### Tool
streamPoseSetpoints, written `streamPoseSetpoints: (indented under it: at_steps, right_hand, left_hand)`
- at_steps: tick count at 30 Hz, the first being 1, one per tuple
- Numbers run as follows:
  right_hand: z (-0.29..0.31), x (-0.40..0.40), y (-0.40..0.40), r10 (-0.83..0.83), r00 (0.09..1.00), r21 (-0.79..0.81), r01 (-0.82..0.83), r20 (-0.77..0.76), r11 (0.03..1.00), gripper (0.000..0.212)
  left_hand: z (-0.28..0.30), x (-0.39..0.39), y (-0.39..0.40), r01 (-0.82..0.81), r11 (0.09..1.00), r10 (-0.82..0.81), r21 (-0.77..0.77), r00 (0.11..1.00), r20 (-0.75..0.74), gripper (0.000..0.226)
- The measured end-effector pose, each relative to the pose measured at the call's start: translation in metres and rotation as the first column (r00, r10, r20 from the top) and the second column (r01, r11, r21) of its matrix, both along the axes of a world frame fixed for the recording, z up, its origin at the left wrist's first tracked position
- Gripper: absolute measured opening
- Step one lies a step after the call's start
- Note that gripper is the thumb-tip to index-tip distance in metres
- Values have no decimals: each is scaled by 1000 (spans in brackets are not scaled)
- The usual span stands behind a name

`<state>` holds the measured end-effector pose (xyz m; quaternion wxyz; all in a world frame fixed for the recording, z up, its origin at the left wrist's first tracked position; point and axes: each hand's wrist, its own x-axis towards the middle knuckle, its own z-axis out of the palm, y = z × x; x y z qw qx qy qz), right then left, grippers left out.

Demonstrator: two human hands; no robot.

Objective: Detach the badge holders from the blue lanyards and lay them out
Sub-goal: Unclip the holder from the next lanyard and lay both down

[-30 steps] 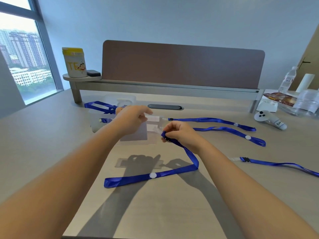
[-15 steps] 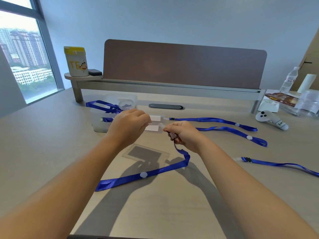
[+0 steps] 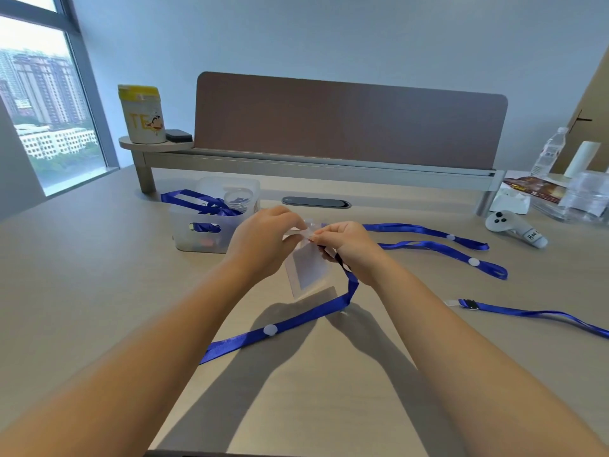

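Note:
A clear badge holder (image 3: 304, 267) hangs upright above the desk between my hands. My left hand (image 3: 263, 240) pinches its top edge. My right hand (image 3: 347, 247) pinches the clear strap at the holder's top and grips the black clip end of a blue lanyard (image 3: 293, 321), which trails down and left across the desk with a white button on it. Two other blue lanyards lie on the right: a looped one (image 3: 438, 247) and one with a black clip (image 3: 527, 315). A translucent bin (image 3: 201, 230) behind my left hand holds more blue lanyards.
A white controller (image 3: 512, 227) lies at the right. Water bottles, a snack packet and clear plastic crowd the far right corner. A yellow-lidded tub (image 3: 141, 113) stands on the raised shelf, with a brown divider panel (image 3: 349, 120) behind. A dark cable port (image 3: 316, 202) sits mid-desk.
The badge holder has swung from lying flat near the desk to hanging upright. My two hands have come closer together at its top. The lanyard's tail has slid a little to the right.

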<state>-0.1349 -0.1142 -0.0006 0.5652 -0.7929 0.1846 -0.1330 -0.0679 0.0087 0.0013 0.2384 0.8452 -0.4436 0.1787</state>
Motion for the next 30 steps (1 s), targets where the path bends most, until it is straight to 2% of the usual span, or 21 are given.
streamPoseSetpoints:
  at_steps: [5, 7, 9, 11, 19, 24, 27, 30]
  right_hand:
    - [4, -3, 0, 17, 1000, 17, -17, 22, 1000, 25]
    - [4, -3, 1, 4, 999, -10, -4, 33, 1000, 25]
    - [4, -3, 3, -16, 999, -64, 19, 52, 998, 23]
    - [5, -3, 4, -23, 997, -106, 31, 78, 994, 18]
    - [12, -3, 4, 14, 997, -265, 6, 72, 964, 30]
    - [16, -3, 6, 7, 1000, -149, -4, 23, 989, 27]
    - [16, -2, 8, 3, 1000, -118, 0, 28, 993, 26]
    - [16, 2, 13, -42, 995, -72, 48, 88, 996, 26]
  left_hand:
    - [1, 1, -4, 38, 998, -47, 49, 980, 192, 28]
    - [4, 1, -3, 85, 993, -108, 77, 923, 368, 20]
    - [8, 3, -3, 90, 986, -150, 144, 855, 496, 26]
    - [9, 3, -3, 85, 979, -176, 188, 820, 545, 28]
    - [7, 12, -4, 96, 961, -229, 258, 799, 556, 23]
    - [6, 13, -4, 106, 960, -237, 260, 802, 548, 30]
    - [3, 13, -6, 103, 978, -186, 179, 817, 546, 29]
    - [2, 9, -9, 99, 995, -76, -25, 881, 467, 15]
